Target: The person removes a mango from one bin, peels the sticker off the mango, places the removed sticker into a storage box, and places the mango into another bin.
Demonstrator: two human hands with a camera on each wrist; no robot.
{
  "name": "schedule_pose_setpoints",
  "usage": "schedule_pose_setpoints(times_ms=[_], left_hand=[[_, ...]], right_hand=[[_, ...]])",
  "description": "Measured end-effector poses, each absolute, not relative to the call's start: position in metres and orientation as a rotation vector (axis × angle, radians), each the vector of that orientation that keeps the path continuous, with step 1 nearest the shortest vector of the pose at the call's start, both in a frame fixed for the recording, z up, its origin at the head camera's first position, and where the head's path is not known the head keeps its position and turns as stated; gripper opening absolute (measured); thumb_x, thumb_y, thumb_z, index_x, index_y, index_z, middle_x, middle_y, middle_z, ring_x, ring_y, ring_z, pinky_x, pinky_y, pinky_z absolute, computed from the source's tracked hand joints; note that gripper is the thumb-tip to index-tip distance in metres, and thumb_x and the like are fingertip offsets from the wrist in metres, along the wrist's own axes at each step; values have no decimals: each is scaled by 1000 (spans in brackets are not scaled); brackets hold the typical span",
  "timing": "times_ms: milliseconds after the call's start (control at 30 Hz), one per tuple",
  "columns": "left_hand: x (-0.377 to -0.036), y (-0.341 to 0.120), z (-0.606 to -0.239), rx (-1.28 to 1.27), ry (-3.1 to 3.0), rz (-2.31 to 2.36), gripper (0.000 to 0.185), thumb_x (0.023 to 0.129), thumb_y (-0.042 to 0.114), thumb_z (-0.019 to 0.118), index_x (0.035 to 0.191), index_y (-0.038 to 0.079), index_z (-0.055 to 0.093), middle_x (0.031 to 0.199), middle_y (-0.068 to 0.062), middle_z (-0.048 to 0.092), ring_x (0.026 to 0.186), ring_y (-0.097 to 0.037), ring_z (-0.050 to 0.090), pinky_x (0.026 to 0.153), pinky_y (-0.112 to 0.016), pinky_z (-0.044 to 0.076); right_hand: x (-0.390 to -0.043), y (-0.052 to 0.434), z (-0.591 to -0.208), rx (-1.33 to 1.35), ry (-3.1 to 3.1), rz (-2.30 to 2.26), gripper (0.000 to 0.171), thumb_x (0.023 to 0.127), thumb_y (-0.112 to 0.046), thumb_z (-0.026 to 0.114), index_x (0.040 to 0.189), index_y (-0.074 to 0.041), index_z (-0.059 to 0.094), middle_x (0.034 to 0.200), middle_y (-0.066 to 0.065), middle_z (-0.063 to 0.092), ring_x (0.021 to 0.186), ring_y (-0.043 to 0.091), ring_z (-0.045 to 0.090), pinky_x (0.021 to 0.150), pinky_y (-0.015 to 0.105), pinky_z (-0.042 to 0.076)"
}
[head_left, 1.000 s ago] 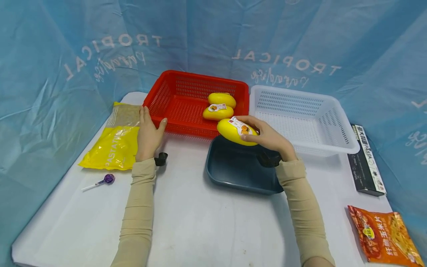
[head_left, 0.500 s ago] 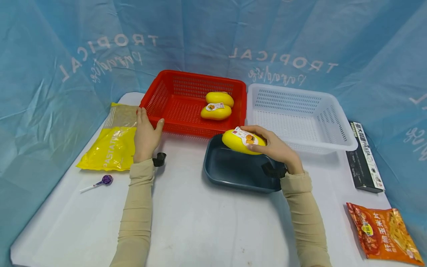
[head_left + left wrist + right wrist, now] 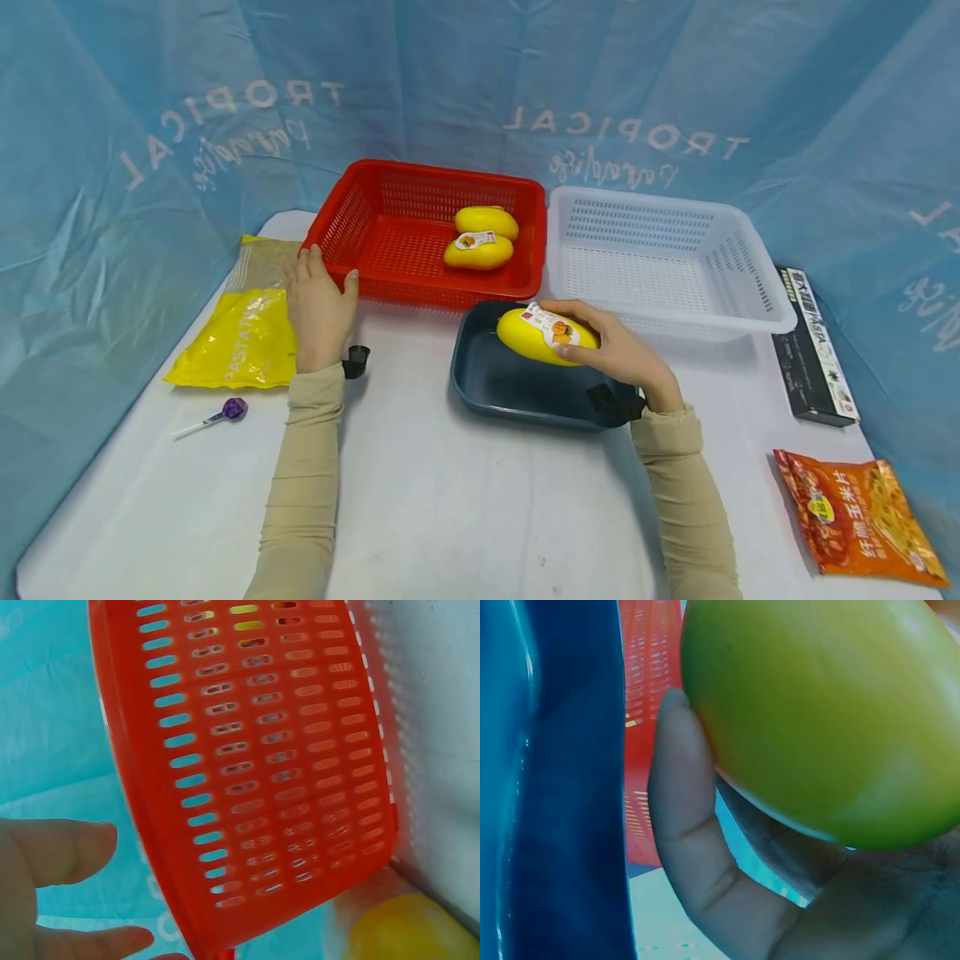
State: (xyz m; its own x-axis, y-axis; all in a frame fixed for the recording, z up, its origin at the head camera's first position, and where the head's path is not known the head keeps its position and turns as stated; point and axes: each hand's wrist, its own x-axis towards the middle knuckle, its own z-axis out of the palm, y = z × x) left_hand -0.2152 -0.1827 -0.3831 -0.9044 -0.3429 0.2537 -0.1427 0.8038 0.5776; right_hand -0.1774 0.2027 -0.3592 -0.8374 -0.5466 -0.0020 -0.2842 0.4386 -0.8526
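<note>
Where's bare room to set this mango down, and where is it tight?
The dark blue tray under the right hand and its mango is bare inside. So are the white basket and the table's near middle. It is tight at the red basket's right end, with two mangoes.

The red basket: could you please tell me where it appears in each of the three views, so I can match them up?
Head view: the red basket stands at centre-left at the back of the table, with the left hand at its near left corner.
Left wrist view: its perforated wall fills most of the picture.
Right wrist view: a thin red strip behind the thumb.
Shared landmark: the yellow mango in the right hand.
</note>
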Motion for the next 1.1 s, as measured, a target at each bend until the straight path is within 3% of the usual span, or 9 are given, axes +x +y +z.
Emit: schedule_pose_setpoints(times_ms=[233,633,1100], left_hand=[[-210,-172,-373,226,-2540,-750,60,97,27,54,144,-5,37,151,-28,34,143,-50,22,119,-55,19],[-196,-124,-361,-128,-2530,-918,52,96,23,58,141,0,46,148,-21,42,144,-40,30,117,-51,28],[-168,-69,-368,-611,-2629,-1008,46,95,24,61,136,6,53,145,-14,49,140,-32,40,115,-49,34]], right_hand=[[-170,202,-360,-713,2428,-1348,55,88,-19,64,141,-20,48,134,7,50,107,24,46,84,30,46],[-153,204,-361,-751,2442,-1304,53,87,-20,66,137,-26,51,122,6,54,99,26,49,76,28,47],[-130,200,-367,-837,2452,-1295,54,87,-19,67,138,-25,51,130,4,55,100,21,50,79,26,46]])
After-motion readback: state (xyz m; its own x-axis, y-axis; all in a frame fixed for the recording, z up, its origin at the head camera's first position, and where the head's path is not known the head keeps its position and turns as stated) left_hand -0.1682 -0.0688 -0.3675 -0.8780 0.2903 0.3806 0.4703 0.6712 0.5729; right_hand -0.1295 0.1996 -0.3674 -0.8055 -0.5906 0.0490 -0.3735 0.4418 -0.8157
